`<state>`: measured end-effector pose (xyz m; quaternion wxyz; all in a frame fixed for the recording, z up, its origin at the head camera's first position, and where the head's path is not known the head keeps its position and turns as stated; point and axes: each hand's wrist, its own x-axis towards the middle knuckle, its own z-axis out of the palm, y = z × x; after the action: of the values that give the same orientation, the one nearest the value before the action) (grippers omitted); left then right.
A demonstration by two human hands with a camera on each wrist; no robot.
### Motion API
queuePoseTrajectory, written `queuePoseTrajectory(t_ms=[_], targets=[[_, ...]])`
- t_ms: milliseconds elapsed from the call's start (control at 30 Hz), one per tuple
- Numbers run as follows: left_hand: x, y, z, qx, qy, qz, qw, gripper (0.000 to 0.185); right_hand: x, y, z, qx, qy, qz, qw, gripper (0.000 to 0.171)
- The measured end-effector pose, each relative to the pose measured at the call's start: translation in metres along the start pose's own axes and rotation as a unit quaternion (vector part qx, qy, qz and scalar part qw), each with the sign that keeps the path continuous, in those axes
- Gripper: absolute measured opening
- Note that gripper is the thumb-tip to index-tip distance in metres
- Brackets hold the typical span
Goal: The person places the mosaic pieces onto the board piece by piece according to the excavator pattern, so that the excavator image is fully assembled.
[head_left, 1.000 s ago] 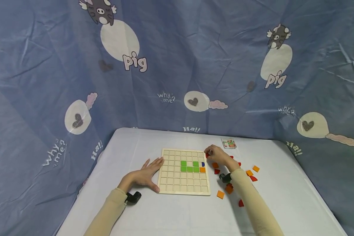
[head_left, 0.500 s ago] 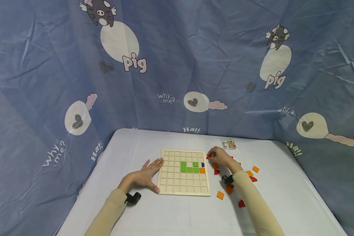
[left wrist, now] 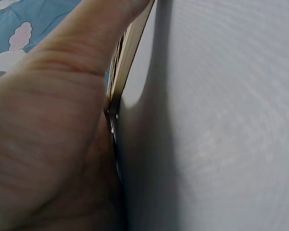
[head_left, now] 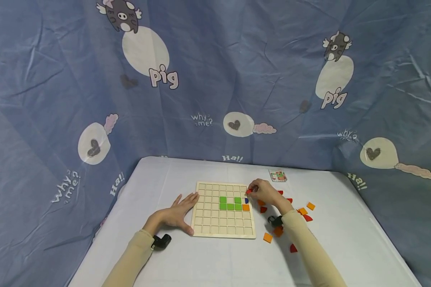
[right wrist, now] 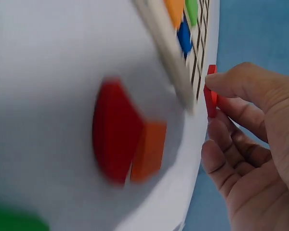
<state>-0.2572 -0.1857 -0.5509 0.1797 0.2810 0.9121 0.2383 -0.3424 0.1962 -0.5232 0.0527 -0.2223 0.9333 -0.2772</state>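
Note:
A wooden grid board (head_left: 215, 223) lies on the white table, with several green tiles (head_left: 230, 203), a blue piece (head_left: 246, 200) and an orange tile (head_left: 246, 207) set in it. My right hand (head_left: 262, 190) pinches a small red piece (head_left: 249, 191) (right wrist: 211, 97) over the board's far right edge. My left hand (head_left: 177, 211) lies flat with straight fingers against the board's left edge (left wrist: 127, 57). Its thumb runs along the near left corner.
Loose orange and red pieces (head_left: 301, 213) are scattered right of the board, one orange tile (head_left: 267, 237) near its front corner. A small picture card (head_left: 277, 175) lies at the back. Blue printed cloth hangs behind and beside the table (head_left: 186, 259).
My right hand has lifted the red piece from the table beside the board and moved it left, over the board's right edge. The left hand has not moved.

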Motion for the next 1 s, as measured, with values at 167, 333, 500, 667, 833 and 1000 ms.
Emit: queuePoseTrajectory(t_ms=[167, 333, 500, 667, 833, 1000], targets=[[0.0, -0.001, 0.0, 0.0, 0.001, 0.001, 1.0, 0.134, 0.002, -0.018, 0.015, 0.005, -0.017, -0.028, 0.999, 0.014], [0.0, -0.001, 0.0, -0.004, 0.0, 0.004, 1.0, 0.133, 0.004, -0.034, 0.028, 0.002, -0.027, -0.072, 0.997, 0.016], [0.0, 0.0, -0.001, -0.006, 0.0, 0.005, 1.0, 0.133, 0.007, -0.045, 0.035, -0.018, -0.042, -0.1, 0.994, 0.015], [0.001, 0.0, -0.001, 0.0, 0.001, 0.01, 0.9999, 0.133, 0.011, -0.047, 0.038, -0.022, -0.049, -0.104, 0.993, 0.013], [0.001, 0.001, -0.002, -0.002, 0.003, 0.019, 0.9998, 0.133, 0.012, -0.046, 0.038, -0.015, -0.062, -0.099, 0.993, 0.013], [0.001, 0.0, -0.002, 0.001, 0.0, 0.011, 0.9999, 0.134, 0.011, -0.046, 0.037, -0.014, -0.074, -0.087, 0.993, 0.014]])
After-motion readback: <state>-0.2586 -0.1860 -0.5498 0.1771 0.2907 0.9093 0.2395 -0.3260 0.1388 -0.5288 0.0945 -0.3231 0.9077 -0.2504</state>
